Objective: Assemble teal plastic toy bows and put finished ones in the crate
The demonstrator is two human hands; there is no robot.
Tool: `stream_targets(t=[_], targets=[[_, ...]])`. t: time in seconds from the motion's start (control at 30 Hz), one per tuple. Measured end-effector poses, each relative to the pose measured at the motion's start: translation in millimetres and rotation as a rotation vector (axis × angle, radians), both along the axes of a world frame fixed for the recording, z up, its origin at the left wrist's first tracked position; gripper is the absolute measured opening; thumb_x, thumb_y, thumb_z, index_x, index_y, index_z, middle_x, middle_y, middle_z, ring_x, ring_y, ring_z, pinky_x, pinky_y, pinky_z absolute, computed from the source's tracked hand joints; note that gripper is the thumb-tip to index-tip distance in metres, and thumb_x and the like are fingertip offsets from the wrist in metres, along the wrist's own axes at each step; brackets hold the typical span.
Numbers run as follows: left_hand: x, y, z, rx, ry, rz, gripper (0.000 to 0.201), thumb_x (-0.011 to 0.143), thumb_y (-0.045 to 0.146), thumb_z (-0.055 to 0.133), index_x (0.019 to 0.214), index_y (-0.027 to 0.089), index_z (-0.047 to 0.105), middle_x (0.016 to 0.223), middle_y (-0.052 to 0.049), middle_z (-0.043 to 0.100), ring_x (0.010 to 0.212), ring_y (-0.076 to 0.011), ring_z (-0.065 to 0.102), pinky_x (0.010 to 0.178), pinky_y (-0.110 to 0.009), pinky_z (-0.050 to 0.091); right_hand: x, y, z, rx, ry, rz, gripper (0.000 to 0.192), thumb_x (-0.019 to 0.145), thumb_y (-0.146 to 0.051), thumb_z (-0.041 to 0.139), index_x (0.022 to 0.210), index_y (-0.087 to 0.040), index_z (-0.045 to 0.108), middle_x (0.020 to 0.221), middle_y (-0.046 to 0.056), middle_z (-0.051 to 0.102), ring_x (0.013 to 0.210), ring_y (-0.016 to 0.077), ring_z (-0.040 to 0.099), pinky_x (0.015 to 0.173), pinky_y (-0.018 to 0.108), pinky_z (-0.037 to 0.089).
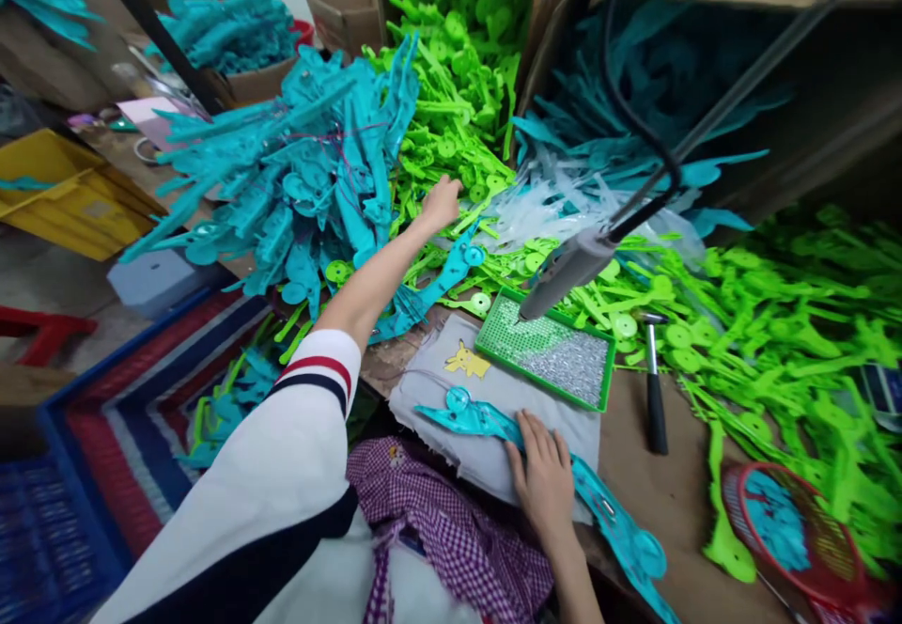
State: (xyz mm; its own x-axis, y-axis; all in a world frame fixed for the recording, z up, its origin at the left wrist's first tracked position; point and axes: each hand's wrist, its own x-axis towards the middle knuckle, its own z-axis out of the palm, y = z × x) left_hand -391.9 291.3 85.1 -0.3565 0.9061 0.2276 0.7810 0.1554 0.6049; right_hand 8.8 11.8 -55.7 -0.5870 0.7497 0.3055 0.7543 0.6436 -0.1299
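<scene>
My left hand point(442, 201) reaches out to the edge of the bright green plastic parts point(451, 117). Its fingers are curled in, and what they grip, if anything, is hidden. My right hand point(546, 478) lies over a long teal plastic part point(475, 417), fingers stretched out flat across it. That part, with a round disc near one end, rests on a folded grey cloth point(429, 370) with a yellow cartoon print. A second teal length point(620, 530) shows beyond my right wrist. Behind the cloth stands a green tray point(606, 380) of small silvery pieces. An electric screwdriver point(567, 272) hangs with its tip over the tray.
Teal parts point(282, 173) are heaped at the left. A hammer point(655, 389) lies right of the tray. A red basket point(796, 539) holding teal pieces stands at the right front. Boxes point(556, 32) line the back. A blue crate point(77, 455) sits low at left.
</scene>
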Motion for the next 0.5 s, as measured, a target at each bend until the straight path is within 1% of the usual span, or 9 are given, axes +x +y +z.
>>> stream_targets(t=[0.1,0.13,0.23,0.3,0.4,0.5], targets=[[5,28,-7.8,0.039,0.008,0.013,0.036,0.084,0.004,0.057,0.117,0.016,0.069,0.125,-0.016,0.062,0.121,-0.0323,0.056,0.106,-0.045,0.039,0,1,-2.3,0.011,0.028,0.008,0.05,0.104,-0.043,0.038,0.144,-0.016,0.05,0.139,0.01,0.064,0.123,0.0234,0.061,0.112,0.042,0.031],[7,34,-10.7,0.049,-0.018,0.044,0.034,0.086,0.006,0.056,0.115,0.016,0.069,0.122,-0.015,0.065,0.12,-0.0308,0.058,0.105,-0.044,0.04,0,1,-2.9,0.012,0.038,0.007,0.05,0.104,-0.043,0.039,0.145,-0.016,0.049,0.138,0.01,0.064,0.123,0.0235,0.062,0.112,0.042,0.031],[6,52,-21.1,0.002,-0.205,0.245,0.02,0.089,0.012,0.058,0.105,0.015,0.072,0.114,-0.014,0.07,0.117,-0.0282,0.059,0.102,-0.042,0.041,0,2,-3.5,0.007,0.061,0.007,0.052,0.103,-0.044,0.039,0.149,-0.019,0.045,0.139,0.009,0.064,0.122,0.0235,0.063,0.111,0.043,0.033],[1,62,-28.7,-0.045,-0.306,0.329,0.012,0.088,0.015,0.063,0.095,0.013,0.072,0.11,-0.015,0.072,0.117,-0.0293,0.06,0.101,-0.045,0.041,0,2,-3.4,0.003,0.066,0.008,0.054,0.103,-0.044,0.04,0.152,-0.021,0.042,0.139,0.008,0.064,0.122,0.024,0.063,0.11,0.043,0.034],[-7,76,-37.6,-0.078,-0.351,0.346,0.004,0.082,0.017,0.071,0.084,0.014,0.071,0.107,-0.019,0.073,0.116,-0.0348,0.062,0.099,-0.051,0.043,0,2,-3.1,0.009,0.074,0.006,0.058,0.102,-0.046,0.042,0.155,-0.021,0.038,0.14,0.008,0.064,0.121,0.0254,0.063,0.108,0.044,0.035],[-10,88,-41.4,-0.06,-0.394,0.361,0.01,0.076,0.02,0.077,0.083,0.017,0.07,0.108,-0.019,0.073,0.12,-0.0375,0.06,0.1,-0.053,0.043,0,3,-2.7,0.027,0.084,0.009,0.061,0.101,-0.046,0.042,0.157,-0.023,0.033,0.139,0.007,0.064,0.118,0.0266,0.065,0.107,0.045,0.036]])
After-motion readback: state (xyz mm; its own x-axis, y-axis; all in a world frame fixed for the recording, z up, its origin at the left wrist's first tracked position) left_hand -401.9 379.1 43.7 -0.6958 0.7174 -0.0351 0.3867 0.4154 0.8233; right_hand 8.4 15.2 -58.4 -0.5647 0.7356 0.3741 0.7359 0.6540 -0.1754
